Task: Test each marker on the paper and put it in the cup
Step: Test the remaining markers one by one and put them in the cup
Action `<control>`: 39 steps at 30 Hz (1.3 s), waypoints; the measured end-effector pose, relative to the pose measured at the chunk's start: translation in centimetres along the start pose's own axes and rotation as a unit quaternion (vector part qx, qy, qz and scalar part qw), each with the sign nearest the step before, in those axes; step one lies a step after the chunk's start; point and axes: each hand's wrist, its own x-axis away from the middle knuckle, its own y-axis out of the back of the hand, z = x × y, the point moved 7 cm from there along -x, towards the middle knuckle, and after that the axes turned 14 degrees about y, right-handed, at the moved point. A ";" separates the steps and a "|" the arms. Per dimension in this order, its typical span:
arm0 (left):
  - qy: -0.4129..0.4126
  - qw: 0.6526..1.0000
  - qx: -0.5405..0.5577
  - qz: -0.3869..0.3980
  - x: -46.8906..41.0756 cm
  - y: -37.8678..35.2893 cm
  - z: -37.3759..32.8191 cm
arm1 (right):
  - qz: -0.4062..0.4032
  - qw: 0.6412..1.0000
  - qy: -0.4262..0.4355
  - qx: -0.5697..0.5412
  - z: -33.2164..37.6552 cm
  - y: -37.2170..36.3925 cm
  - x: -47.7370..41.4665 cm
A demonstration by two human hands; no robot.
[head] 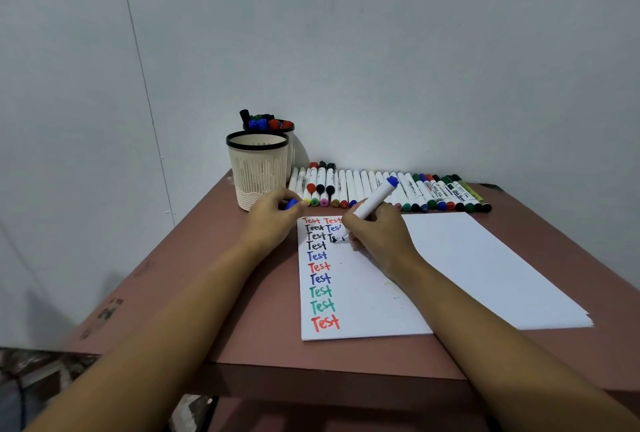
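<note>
The right hand (377, 237) grips a white marker (375, 199), its tip down on the paper (450, 258) beside rows of the word "Test". The left hand (273, 220) pinches a blue cap (292, 204), just in front of the near cup (258, 171). Behind that, a second cup (291, 154) holds markers. More markers (433, 192) lie in a row by the wall on the table (242, 310).

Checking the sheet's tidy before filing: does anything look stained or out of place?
Yes: on the paper, right of the Test column, a faint yellow smudge and tiny blue dots sit apart from the writing.
</note>
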 end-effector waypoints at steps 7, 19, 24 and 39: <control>0.008 1.000 0.006 0.016 -0.1 -0.3 0.2 | 0.013 1.000 0.009 -0.012 0.1 -0.3 0.0; 0.014 1.000 0.001 0.009 -0.4 -0.5 0.4 | 0.007 1.000 0.013 -0.025 0.1 -0.2 0.0; 0.018 1.000 0.013 0.022 -0.7 -0.7 0.9 | 0.029 0.999 0.004 -0.019 0.2 -0.5 0.2; 0.015 0.999 -0.002 0.030 -0.9 -0.9 1.1 | -0.003 1.000 0.012 -0.011 -0.2 0.0 0.0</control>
